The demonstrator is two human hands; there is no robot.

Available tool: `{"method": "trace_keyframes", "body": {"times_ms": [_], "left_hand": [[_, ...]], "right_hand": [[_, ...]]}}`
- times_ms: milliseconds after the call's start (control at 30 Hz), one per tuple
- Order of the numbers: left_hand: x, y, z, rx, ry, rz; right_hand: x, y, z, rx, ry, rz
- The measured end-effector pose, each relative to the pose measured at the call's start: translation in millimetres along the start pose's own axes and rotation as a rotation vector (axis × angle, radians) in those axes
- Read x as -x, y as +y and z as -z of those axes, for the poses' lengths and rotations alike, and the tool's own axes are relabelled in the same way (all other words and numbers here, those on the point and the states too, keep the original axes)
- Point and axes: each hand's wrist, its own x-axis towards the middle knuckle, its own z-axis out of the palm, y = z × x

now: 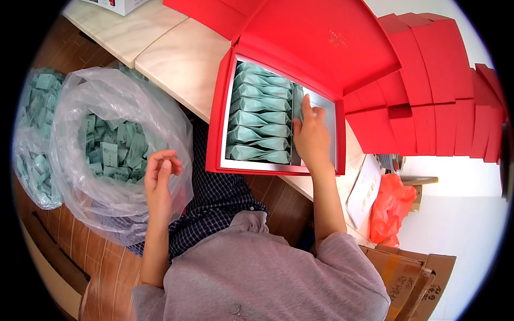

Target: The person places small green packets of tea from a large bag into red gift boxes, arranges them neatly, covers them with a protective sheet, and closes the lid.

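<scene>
A red gift box (215, 120) with its lid raised sits on the table. Inside its silver-white liner, a column of pale green sachets (261, 119) stands on edge. My right hand (313, 136) reaches into the right part of the box, index finger stretched out, against a darker green strip (297, 104) beside the column. Whether that strip is a sachet or a divider, I cannot tell. My left hand (162, 174) hovers by the rim of a clear plastic bag (115, 200), fingers loosely bent and holding nothing visible. Many small green sachets (110, 152) fill the bag.
Another clear bag of green sachets (40, 139) lies at the far left. Stacked red boxes (423, 69) stand behind on the right. A red plastic bag (391, 206) and cardboard boxes (401, 278) are at the right. The marble-patterned table (176, 59) runs diagonally.
</scene>
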Motion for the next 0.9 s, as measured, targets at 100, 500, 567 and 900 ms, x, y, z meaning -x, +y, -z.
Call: {"method": "trace_keyframes", "body": {"times_ms": [100, 500, 567, 900], "left_hand": [[-1, -7, 0, 0.018, 0.011, 0.012], [-28, -43, 88, -0.391, 0.309, -0.066], [-26, -56, 124, -0.206, 0.48, 0.044], [10, -82, 141, -0.036, 0.874, -0.071]], "right_hand": [[21, -3, 8, 0.006, -0.01, 0.032], [42, -64, 59, -0.582, 0.19, 0.185], [54, -114, 50, -0.888, 0.189, 0.53], [42, -376, -210, -0.914, 0.169, 0.559]]}}
